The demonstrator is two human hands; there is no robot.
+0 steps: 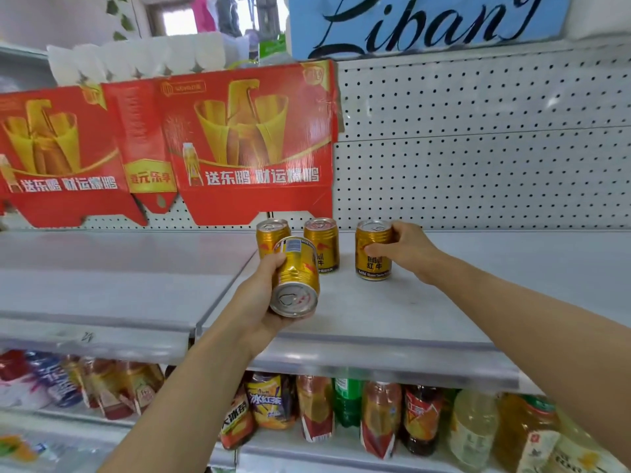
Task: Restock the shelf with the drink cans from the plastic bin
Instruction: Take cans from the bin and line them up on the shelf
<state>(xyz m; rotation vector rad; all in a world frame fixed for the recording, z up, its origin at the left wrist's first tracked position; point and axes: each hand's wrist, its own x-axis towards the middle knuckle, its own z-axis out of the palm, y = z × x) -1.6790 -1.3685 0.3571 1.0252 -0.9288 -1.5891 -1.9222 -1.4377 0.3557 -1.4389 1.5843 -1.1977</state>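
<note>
From the head view, the left hand (259, 302) curls around a gold metal drink can (296, 278) tipped on its side, its silver pull-tab end facing the camera, held above the white metal shelf (392, 308) near its left edge. The right hand (404, 249) grasps a second gold can (374, 249) standing upright on the shelf, thumb across the front and fingers wrapped behind it, out of sight. Two more upright gold cans (321, 245) stand toward the shelf's back edge, the left one partly hidden by the held can. A red glossy cardboard display (164, 148) leans on the perforated white back panel (478, 148). Plastic bottles (379, 418) below are blurred and partly cut off by the shelf's front lip.
</note>
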